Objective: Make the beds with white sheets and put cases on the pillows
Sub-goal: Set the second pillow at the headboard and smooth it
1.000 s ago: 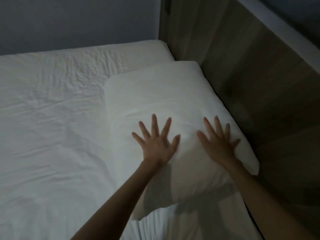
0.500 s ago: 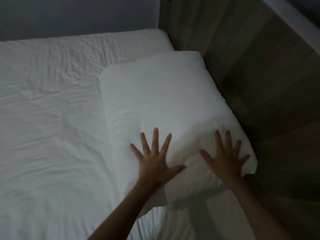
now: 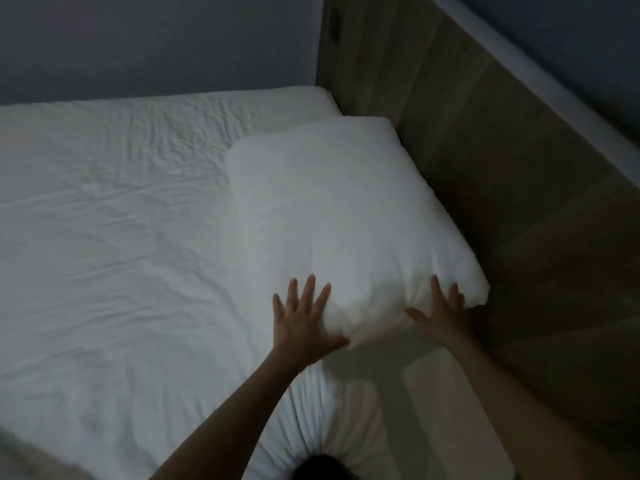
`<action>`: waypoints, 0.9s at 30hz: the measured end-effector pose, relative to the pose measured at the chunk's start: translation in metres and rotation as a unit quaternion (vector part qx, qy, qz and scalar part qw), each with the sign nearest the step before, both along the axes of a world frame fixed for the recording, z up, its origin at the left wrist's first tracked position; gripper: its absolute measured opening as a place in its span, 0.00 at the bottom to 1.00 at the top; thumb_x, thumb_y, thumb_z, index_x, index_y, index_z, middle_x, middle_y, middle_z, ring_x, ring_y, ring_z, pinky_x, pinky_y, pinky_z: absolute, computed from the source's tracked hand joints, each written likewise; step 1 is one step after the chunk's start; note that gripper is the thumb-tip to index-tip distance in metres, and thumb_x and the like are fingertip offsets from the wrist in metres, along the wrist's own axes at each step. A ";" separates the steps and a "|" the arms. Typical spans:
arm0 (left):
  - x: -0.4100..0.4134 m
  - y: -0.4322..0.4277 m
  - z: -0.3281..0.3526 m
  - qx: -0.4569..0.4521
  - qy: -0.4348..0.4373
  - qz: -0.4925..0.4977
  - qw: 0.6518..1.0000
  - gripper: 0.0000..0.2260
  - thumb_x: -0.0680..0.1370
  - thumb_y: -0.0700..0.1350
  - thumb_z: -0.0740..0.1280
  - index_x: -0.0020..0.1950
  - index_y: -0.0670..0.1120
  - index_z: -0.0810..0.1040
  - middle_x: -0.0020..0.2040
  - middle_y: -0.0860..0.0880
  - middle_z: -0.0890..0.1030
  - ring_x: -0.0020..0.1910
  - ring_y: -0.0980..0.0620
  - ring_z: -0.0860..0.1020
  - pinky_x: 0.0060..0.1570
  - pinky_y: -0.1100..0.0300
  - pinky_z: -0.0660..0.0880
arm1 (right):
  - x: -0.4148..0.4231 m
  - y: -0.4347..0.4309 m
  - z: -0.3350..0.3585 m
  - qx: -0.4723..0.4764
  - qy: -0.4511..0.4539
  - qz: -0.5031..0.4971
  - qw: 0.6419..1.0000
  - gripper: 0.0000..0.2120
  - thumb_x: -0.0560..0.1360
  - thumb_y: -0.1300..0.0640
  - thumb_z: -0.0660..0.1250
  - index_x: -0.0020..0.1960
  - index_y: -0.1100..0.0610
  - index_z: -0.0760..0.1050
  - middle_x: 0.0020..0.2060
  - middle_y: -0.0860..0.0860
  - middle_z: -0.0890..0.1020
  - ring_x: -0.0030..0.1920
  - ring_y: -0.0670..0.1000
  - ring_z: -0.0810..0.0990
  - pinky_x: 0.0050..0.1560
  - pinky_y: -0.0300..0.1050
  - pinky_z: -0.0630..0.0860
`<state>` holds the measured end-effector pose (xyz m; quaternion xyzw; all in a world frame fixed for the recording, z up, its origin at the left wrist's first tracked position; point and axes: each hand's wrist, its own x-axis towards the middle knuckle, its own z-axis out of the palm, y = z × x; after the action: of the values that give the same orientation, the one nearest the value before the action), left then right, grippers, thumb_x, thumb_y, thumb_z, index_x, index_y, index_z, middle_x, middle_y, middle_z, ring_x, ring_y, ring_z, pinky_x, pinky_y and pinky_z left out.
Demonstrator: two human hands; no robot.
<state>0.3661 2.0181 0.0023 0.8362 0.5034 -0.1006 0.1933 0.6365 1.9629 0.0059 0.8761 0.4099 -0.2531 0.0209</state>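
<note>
A plump white pillow [image 3: 346, 216] in a white case lies at the head of the bed, its long side against the wooden headboard [image 3: 519, 202]. A wrinkled white sheet [image 3: 114, 258] covers the mattress. My left hand [image 3: 304, 323] lies flat with fingers spread on the pillow's near left corner, the thumb along its near edge. At the near right corner my right hand [image 3: 443, 313] presses with straight, spread fingers. Neither hand grips the fabric.
The grey wall [image 3: 156, 39] runs behind the bed's far edge. The sheet gathers in pleats round the near mattress corner [image 3: 332, 441]. A narrow gap [image 3: 460, 420] shows between mattress and headboard. The room is dim.
Both hands have slid back toward me, from the pillow's middle to its near edge. The pillow now sits farther up the bed along the headboard.
</note>
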 end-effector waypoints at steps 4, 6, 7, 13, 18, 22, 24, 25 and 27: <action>-0.043 -0.016 0.046 -0.038 -0.016 -0.008 0.999 0.39 0.75 0.70 0.55 0.79 0.57 0.43 0.80 0.51 0.47 0.78 0.44 0.49 0.75 0.44 0.46 | -0.050 -0.011 0.060 0.067 0.010 0.047 0.997 0.35 0.75 0.41 0.66 0.77 0.52 0.58 0.75 0.54 0.62 0.74 0.55 0.60 0.73 0.53 0.58; -0.070 -0.024 0.071 -0.024 -0.023 0.014 0.999 0.35 0.77 0.69 0.52 0.79 0.56 0.45 0.80 0.51 0.48 0.78 0.46 0.49 0.74 0.43 0.46 | -0.086 -0.020 0.096 0.122 -0.005 0.092 0.988 0.30 0.77 0.42 0.63 0.76 0.51 0.61 0.73 0.51 0.66 0.72 0.54 0.65 0.72 0.55 0.60; -0.084 -0.030 0.082 -0.009 -0.024 0.017 1.000 0.33 0.78 0.67 0.51 0.79 0.56 0.46 0.80 0.51 0.48 0.78 0.46 0.48 0.74 0.42 0.46 | -0.105 -0.026 0.111 0.144 -0.010 0.113 0.983 0.29 0.78 0.42 0.62 0.75 0.51 0.61 0.73 0.50 0.67 0.72 0.54 0.66 0.72 0.54 0.61; -0.178 -0.076 0.139 0.086 -0.081 0.053 0.992 0.27 0.82 0.59 0.54 0.79 0.55 0.51 0.79 0.52 0.54 0.77 0.45 0.54 0.74 0.45 0.51 | -0.209 -0.073 0.172 0.245 0.003 0.179 0.953 0.27 0.76 0.47 0.66 0.73 0.50 0.66 0.72 0.51 0.69 0.71 0.53 0.66 0.69 0.51 0.67; -0.253 -0.123 0.163 0.085 -0.098 0.106 0.986 0.26 0.82 0.56 0.56 0.79 0.54 0.53 0.79 0.51 0.55 0.77 0.46 0.56 0.73 0.45 0.55 | -0.281 -0.121 0.195 0.277 0.024 0.202 0.939 0.24 0.77 0.50 0.66 0.72 0.50 0.68 0.71 0.51 0.70 0.71 0.54 0.67 0.69 0.53 0.66; -0.300 -0.159 0.171 0.083 -0.098 0.151 0.980 0.26 0.82 0.56 0.56 0.79 0.54 0.54 0.79 0.50 0.55 0.77 0.45 0.56 0.72 0.45 0.58 | -0.326 -0.147 0.204 0.268 0.037 0.241 0.932 0.24 0.77 0.50 0.66 0.72 0.49 0.67 0.72 0.49 0.69 0.71 0.53 0.66 0.69 0.53 0.65; -0.319 -0.177 0.174 0.088 -0.102 0.183 0.974 0.26 0.82 0.56 0.57 0.78 0.54 0.54 0.79 0.49 0.56 0.76 0.45 0.57 0.72 0.45 0.59 | -0.344 -0.156 0.205 0.260 0.040 0.267 0.927 0.25 0.77 0.50 0.65 0.73 0.48 0.67 0.72 0.48 0.68 0.71 0.52 0.65 0.70 0.52 0.64; -0.328 -0.187 0.175 0.091 -0.102 0.200 0.970 0.26 0.82 0.56 0.57 0.78 0.54 0.54 0.79 0.49 0.56 0.76 0.46 0.57 0.72 0.45 0.59 | -0.353 -0.160 0.206 0.257 0.043 0.277 0.925 0.25 0.77 0.49 0.65 0.73 0.48 0.66 0.72 0.48 0.68 0.71 0.51 0.65 0.70 0.51 0.64; -0.346 -0.207 0.177 0.095 -0.103 0.233 0.962 0.26 0.81 0.56 0.57 0.78 0.54 0.54 0.79 0.49 0.56 0.76 0.46 0.57 0.72 0.45 0.59 | -0.369 -0.168 0.205 0.255 0.053 0.298 0.918 0.25 0.77 0.49 0.64 0.73 0.48 0.66 0.72 0.47 0.68 0.71 0.51 0.65 0.70 0.50 0.64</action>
<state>0.0200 1.8115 0.1791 0.7163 0.6687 0.0825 0.1816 0.2680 1.7954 0.2113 0.6743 0.7030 -0.1685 -0.1503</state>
